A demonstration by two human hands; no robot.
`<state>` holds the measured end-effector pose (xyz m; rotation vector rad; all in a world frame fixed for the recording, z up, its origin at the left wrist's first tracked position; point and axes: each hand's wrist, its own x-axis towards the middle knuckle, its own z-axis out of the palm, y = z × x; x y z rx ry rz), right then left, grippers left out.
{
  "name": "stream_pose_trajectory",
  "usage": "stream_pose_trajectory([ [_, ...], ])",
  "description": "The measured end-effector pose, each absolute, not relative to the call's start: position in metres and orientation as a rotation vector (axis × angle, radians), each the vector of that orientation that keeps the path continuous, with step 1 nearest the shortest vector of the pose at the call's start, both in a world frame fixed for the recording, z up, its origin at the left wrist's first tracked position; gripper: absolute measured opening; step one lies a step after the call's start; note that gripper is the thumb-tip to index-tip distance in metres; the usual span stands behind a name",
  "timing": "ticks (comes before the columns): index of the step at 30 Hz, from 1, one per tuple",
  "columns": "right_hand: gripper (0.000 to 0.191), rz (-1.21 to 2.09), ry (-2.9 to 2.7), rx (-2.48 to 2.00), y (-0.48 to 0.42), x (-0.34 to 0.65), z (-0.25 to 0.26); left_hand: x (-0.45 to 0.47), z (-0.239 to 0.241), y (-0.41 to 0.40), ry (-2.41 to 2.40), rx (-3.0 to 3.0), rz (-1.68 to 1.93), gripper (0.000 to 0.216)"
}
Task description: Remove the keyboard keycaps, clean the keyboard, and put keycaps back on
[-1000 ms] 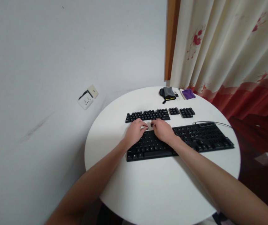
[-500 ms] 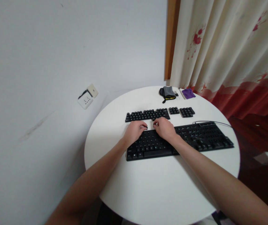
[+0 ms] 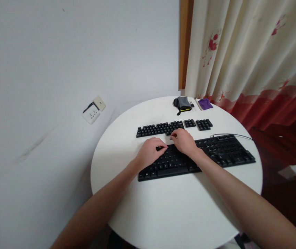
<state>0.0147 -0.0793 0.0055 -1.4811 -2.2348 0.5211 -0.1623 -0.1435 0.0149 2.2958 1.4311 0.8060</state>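
Observation:
A black keyboard (image 3: 173,169) lies across the white round table, with many keycaps off its upper rows. At its upper edge my left hand (image 3: 150,152) has thumb and forefinger pinched together; whatever lies between the tips is hidden against the black board. Just to the right, my right hand (image 3: 184,141) is closed, its fingertips pinching a small dark piece that looks like a keycap (image 3: 171,139). Behind both hands stand loose black keycaps (image 3: 153,129) in rows. The right hand partly covers the near end of these rows.
Two smaller keycap groups, one of them a block (image 3: 203,125), sit right of the rows. Further back are a grey and black pouch (image 3: 184,103) and a purple cloth (image 3: 205,104). The keyboard's cable (image 3: 230,134) curves off right. A wall borders the table's left.
My left hand has moved slightly right and down, from above the board's upper edge onto it, its fingertips closer together. The right hand stays nearly in place. The whole view has shifted slightly.

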Motion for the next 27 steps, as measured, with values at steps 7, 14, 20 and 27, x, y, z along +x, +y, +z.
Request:
stream_pose_trajectory([
  [7, 0.016, 0.593, -2.138, -1.48, -0.071, 0.027, 0.006, -0.162, 0.009, -0.14, 1.481, 2.262, 0.819, 0.013],
  [14, 0.015, 0.605, -2.123, -1.427, -0.072, 0.027, 0.003, -0.169, 0.013, -0.142, 1.407, 2.255, 0.851, 0.021],
  [20, 0.015, 0.626, -2.134, -1.393, -0.072, 0.029, 0.004, -0.171, 0.01, -0.141, 1.337, 2.191, 0.809, 0.014],
  [27, 0.014, 0.635, -2.147, -1.351, -0.072, 0.03, 0.003, -0.169, 0.015, -0.142, 1.159, 1.775, 0.902, 0.018],
])
